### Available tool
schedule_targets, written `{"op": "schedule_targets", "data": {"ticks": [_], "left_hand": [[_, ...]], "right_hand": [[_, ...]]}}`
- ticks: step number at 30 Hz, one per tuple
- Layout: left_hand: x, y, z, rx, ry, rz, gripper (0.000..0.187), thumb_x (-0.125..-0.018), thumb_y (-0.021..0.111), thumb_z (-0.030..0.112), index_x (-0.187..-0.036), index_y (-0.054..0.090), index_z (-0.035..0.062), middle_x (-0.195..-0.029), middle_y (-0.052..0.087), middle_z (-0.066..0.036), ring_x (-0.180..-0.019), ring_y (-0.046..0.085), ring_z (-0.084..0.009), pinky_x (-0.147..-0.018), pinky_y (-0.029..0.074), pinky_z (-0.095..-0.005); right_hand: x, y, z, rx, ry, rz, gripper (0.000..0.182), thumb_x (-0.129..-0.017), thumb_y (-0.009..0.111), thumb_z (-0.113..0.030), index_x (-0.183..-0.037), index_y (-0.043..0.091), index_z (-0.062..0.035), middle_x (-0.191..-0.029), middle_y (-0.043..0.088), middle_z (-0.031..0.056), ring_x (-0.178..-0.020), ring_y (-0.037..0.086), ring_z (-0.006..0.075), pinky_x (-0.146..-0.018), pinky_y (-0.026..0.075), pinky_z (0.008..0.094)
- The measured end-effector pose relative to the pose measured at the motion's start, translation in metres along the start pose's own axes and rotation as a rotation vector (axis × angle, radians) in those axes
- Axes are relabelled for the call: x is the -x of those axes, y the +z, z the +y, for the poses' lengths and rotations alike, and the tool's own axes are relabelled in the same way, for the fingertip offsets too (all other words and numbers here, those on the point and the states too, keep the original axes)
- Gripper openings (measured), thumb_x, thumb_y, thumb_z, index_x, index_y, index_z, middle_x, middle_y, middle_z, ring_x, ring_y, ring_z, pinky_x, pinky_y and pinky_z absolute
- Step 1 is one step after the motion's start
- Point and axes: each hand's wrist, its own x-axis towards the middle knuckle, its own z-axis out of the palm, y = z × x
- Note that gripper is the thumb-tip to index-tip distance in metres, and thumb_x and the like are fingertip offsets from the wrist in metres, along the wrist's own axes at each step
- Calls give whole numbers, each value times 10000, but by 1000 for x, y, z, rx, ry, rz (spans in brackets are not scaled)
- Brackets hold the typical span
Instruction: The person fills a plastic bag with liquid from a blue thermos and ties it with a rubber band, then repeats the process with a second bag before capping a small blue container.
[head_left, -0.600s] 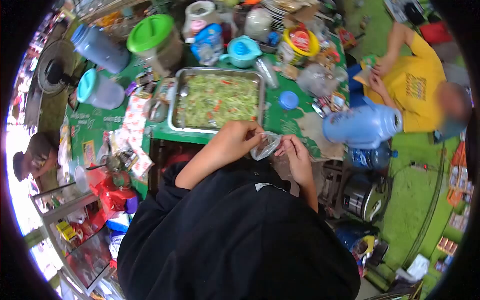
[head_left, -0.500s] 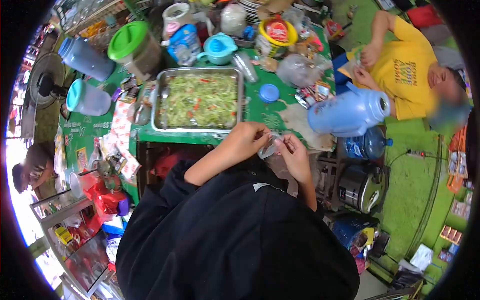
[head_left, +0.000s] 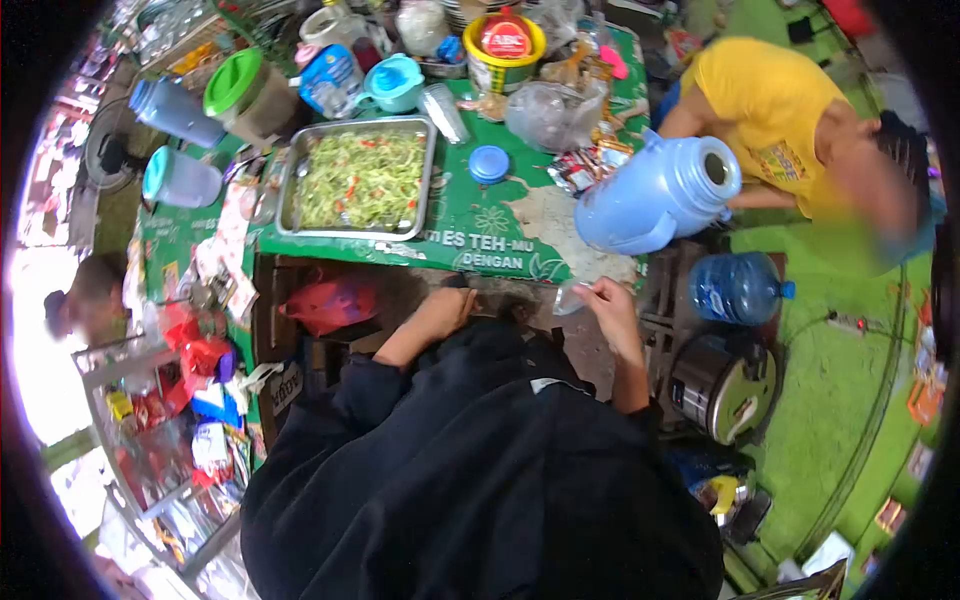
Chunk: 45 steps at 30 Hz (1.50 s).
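Observation:
A small clear plastic bag (head_left: 570, 298) hangs from my right hand (head_left: 608, 302), pinched between thumb and fingers past the table's front edge. My left hand (head_left: 446, 308) is lower than the table edge, its fingers curled in near my dark clothing; whatever they hold, if anything, is hidden. Beyond it, a metal tray (head_left: 428, 190) of shredded green vegetables with red bits (head_left: 360, 178) rests on the green table (head_left: 470, 225). Right of the tray lies a round blue lid (head_left: 489, 164), beside stacked clear cups (head_left: 443, 113).
A large blue flask (head_left: 650, 200) stands at the table's right. Behind are a green-lidded container (head_left: 245, 95), a yellow bucket (head_left: 500, 75) and a teal pot (head_left: 392, 85). A person in yellow (head_left: 760, 100) is at the right, a water jug (head_left: 735, 287) below.
My hands, together at the bag before, are now apart: the left has moved left and down, while the right keeps the bag. The view has shifted, and the person in yellow has leaned over.

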Motion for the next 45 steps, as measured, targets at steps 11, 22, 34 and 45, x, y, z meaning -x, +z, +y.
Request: {"op": "schedule_targets", "data": {"ticks": [11, 22, 34, 45], "left_hand": [[89, 39, -207, 92, 153, -586, 485, -874, 620, 233, -1338, 554, 111, -1154, 671, -83, -1044, 635, -300, -919, 494, -388], [75, -52, -144, -94, -138, -81, 606, -786, 647, 30, -1362, 463, -16, -1107, 654, -227, -1040, 619, -410, -888, 503, -448], [27, -170, 0, 88, 216, 10, 301, -1004, 512, 245, -1158, 598, 2, -1043, 662, -208, -941, 642, -346, -814, 498, -390], [-105, -82, 37, 709, 212, -63, 268, -915, 694, 210, -1025, 638, -28, -848, 638, -28, -760, 588, -79, -683, 485, -233]], "right_hand": [[-23, 23, -27, -440, 160, -56, 191, -946, 662, -209, -837, 552, -96, -795, 586, -23, -731, 525, 55, -692, 416, 223], [-69, 77, -50, -649, 179, -11, 155, -995, 583, -224, -928, 556, -87, -874, 606, 10, -841, 568, 84, -796, 454, 259], [-73, 84, -39, -959, 240, -30, 176, -990, 588, -218, -1024, 627, -50, -946, 653, 44, -903, 620, 146, -847, 491, 321], [-77, 86, -16, -1043, 228, -99, 208, -991, 578, -270, -965, 620, -67, -945, 665, 48, -937, 651, 182, -845, 526, 342]]}}
